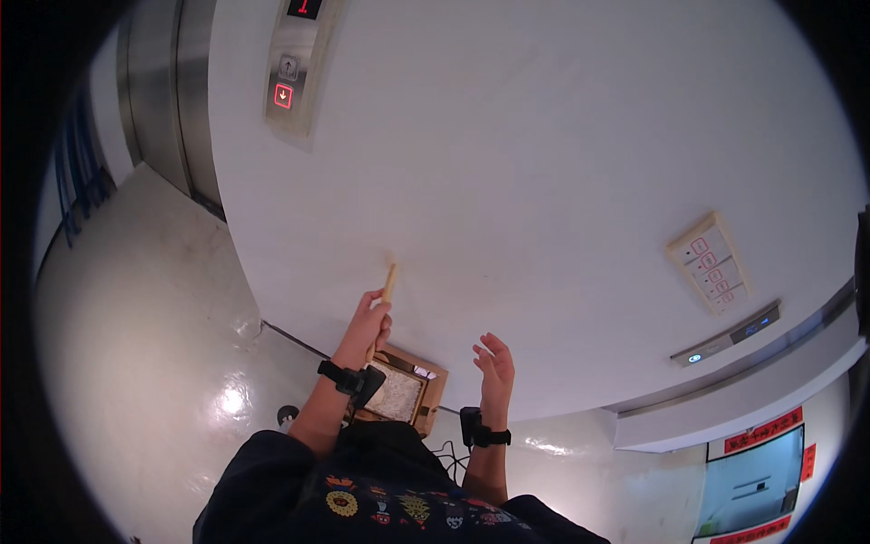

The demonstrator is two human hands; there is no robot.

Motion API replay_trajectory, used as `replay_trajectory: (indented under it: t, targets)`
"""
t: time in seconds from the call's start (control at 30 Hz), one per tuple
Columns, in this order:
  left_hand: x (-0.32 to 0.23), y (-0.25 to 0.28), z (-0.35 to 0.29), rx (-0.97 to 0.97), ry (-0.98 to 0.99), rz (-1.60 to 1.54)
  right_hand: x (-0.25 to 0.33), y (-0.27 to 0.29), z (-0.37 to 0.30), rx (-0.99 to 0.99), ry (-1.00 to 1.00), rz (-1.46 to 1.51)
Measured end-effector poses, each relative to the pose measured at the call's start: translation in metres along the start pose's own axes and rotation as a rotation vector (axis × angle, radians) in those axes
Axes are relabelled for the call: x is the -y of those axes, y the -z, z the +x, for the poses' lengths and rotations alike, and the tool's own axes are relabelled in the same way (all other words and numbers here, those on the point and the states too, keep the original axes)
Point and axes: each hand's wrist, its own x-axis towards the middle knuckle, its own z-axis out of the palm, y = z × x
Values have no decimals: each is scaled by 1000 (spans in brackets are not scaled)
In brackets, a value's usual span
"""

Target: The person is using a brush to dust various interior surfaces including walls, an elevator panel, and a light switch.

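Left hand [370, 322]'s wrapped round a thin pale stick [390, 285], right hand [496, 364]'s empty, fingers loosely curled; slack grip could let the stick skid along the wall [507, 208] imo. Long axis runs up through the left hand, tip above it, leaning slightly right, lower end by the wrist

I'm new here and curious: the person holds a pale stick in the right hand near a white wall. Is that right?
Not quite: the head view shows the pale stick in the left hand, near the white wall; the right hand holds nothing.
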Motion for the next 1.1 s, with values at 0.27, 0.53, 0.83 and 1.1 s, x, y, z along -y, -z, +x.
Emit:
replay_trajectory:
  t: [0.27,0.53,0.83,1.1]
  targets:
    - [-1,-17,-14,196,101,157,-2,5,2,34,-14,6]
    - [-33,35,-5,-199,-186,-105,-3,22,6,8,-2,24]
    - [-2,-28,-17,98,-31,247,-12,10,13,87,-23,22]
    - [-30,22,-14,-55,-40,86,1,-22,12,99,-28,32]
